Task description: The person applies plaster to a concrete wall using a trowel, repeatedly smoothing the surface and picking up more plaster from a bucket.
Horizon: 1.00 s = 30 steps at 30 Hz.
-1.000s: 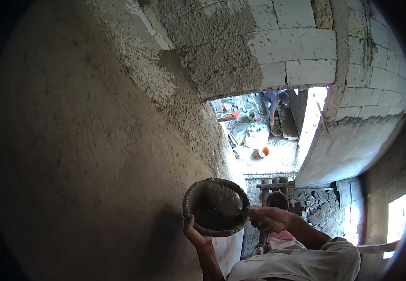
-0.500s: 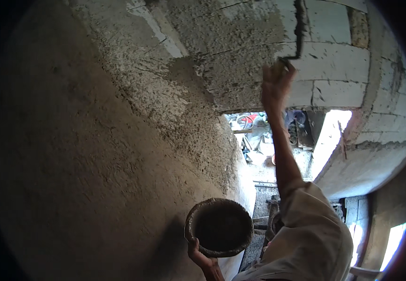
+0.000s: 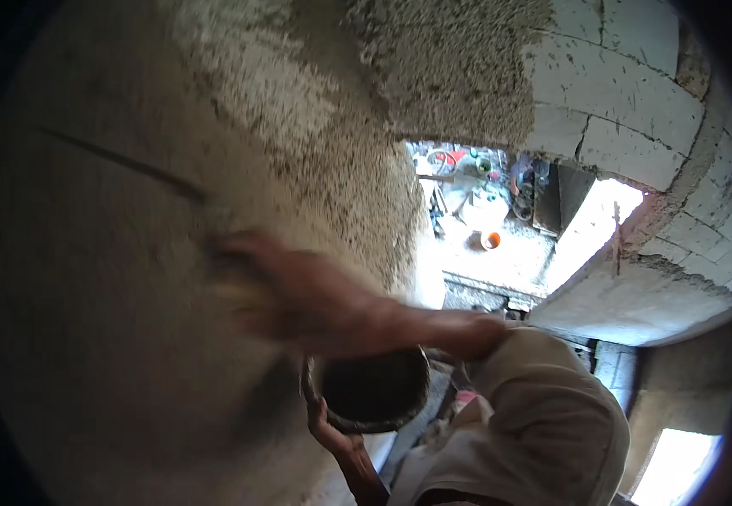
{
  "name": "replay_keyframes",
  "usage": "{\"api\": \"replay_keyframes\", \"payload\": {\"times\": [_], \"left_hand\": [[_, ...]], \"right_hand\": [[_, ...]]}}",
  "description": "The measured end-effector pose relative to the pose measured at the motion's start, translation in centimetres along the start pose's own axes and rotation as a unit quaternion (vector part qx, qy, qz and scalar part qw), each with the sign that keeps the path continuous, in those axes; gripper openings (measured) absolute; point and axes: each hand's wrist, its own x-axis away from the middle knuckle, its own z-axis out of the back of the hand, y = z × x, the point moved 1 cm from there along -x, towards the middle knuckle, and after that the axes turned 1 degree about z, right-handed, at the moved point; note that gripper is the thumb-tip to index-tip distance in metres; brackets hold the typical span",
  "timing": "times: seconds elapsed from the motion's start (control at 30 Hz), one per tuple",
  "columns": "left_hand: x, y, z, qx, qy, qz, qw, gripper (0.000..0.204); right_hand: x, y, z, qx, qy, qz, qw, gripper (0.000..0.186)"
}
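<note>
My left hand (image 3: 332,432) grips the rim of a round, mortar-crusted bowl (image 3: 372,427) low in the view, its thumb over the edge. The bowl's inside is dark, so what it holds cannot be made out. Above it, my right hand (image 3: 315,304) reaches across to the left, blurred by motion and covering part of the bowl's far rim. Its fingers are closed around the handle of a trowel (image 3: 125,163), whose thin dark blade shows edge-on, pointing up and left in front of the smooth plastered wall (image 3: 129,337).
Rough wet-looking mortar (image 3: 467,76) covers part of the block wall (image 3: 610,76) ahead; pale blocks show at right. Below it, a bright opening shows a lower floor with an orange bucket (image 3: 491,240) and clutter. A window (image 3: 678,468) glows at lower right.
My right hand has swung with the trowel from the block wall at upper right down to the left, in front of the plastered wall. The bowl has shifted slightly left and up in view.
</note>
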Motion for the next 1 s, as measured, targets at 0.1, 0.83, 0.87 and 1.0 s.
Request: {"api": "replay_keyframes", "payload": {"times": [0.1, 0.83, 0.87, 1.0], "left_hand": [[0.1, 1.1, 2.8, -0.034, 0.009, -0.013, 0.999, 0.046], [2.1, 3.0, 12.6, -0.037, -0.125, 0.099, 0.986, 0.034], [2.1, 3.0, 12.9, -0.047, -0.122, 0.102, 0.986, 0.034], [1.9, 3.2, 12.3, -0.054, -0.088, 0.088, 0.991, 0.034]], "right_hand": [[10.7, 3.6, 3.2, 0.095, -0.117, -0.171, 0.974, 0.053], [34.6, 2.9, -12.9, -0.232, -0.205, -0.714, 0.628, 0.052], [35.6, 2.8, -13.4, -0.237, -0.195, -0.721, 0.622, 0.054], [37.8, 2.8, -12.7, -0.303, -0.143, -0.727, 0.600, 0.062]]}}
